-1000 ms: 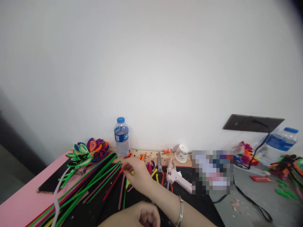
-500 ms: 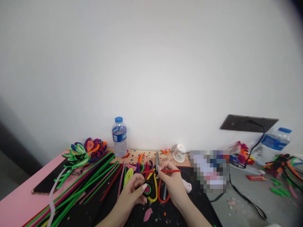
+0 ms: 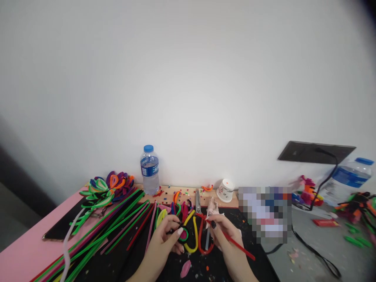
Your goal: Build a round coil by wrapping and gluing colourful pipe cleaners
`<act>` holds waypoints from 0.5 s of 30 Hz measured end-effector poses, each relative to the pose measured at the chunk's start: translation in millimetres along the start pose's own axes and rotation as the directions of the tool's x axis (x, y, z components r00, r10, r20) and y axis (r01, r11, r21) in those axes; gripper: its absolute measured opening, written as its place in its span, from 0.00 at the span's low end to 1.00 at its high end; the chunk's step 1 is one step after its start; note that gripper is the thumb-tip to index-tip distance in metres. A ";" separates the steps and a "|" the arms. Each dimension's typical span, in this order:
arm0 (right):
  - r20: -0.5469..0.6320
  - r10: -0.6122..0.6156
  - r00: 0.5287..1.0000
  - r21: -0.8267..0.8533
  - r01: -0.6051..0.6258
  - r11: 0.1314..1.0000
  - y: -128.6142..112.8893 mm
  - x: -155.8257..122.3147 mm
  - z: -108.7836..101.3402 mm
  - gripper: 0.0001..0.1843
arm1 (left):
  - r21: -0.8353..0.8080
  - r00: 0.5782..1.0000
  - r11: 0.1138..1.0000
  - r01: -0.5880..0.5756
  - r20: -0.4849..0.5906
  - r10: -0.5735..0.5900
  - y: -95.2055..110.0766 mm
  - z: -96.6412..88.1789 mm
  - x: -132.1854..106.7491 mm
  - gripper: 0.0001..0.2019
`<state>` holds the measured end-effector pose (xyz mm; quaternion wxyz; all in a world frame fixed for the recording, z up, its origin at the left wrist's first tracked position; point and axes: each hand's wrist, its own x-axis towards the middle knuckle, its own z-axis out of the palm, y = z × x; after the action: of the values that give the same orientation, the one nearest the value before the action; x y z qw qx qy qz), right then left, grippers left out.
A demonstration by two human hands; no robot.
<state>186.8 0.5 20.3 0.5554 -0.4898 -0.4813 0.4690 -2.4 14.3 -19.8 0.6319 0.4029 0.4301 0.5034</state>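
Note:
My left hand point(image 3: 164, 241) is closed on a small coiled pipe-cleaner piece point(image 3: 183, 234) with black, green and pink rings, held just above the black mat point(image 3: 117, 262). My right hand point(image 3: 225, 235) pinches a red pipe cleaner point(image 3: 235, 241); one end points toward the coiled piece, the other slants down to the right. Between the hands lie scissors point(image 3: 199, 227) with yellow and red handle loops, and a pale pink glue gun point(image 3: 212, 207) shows behind the right hand.
Long green, pink and red pipe cleaners point(image 3: 111, 231) fan across the left. Finished looped petals point(image 3: 108, 188) sit at the back left near a water bottle point(image 3: 149, 170). A paper cup point(image 3: 225, 190), a black cable point(image 3: 308, 243), a wall socket point(image 3: 314, 152) and a second bottle point(image 3: 349, 178) are on the right.
My right hand drew back from the pipe-cleaner pile holding a red one, and now swings its free end down to the right. My left hand rose with the coiled piece.

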 end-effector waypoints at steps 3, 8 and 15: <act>-0.090 -0.061 0.994 -0.107 0.051 0.993 5.3 -3.0 -3.1 0.04 | 0.004 1.000 1.000 0.006 0.008 -0.006 2.2 1.4 -0.7 0.18; -0.086 -0.064 0.994 -0.103 0.055 0.993 21.2 -5.9 -1.3 0.05 | 0.007 1.000 1.000 0.010 0.002 -0.010 5.5 3.4 -1.3 0.19; 0.034 -0.240 0.970 -0.191 0.242 0.951 17.8 -11.5 8.7 0.11 | 0.024 0.999 1.000 0.002 0.047 -0.003 4.5 3.6 -2.0 0.17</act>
<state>176.1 -8.7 2.2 0.5556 -0.4768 -0.5838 0.3510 -0.5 12.8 -14.1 0.6377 0.4217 0.4216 0.4876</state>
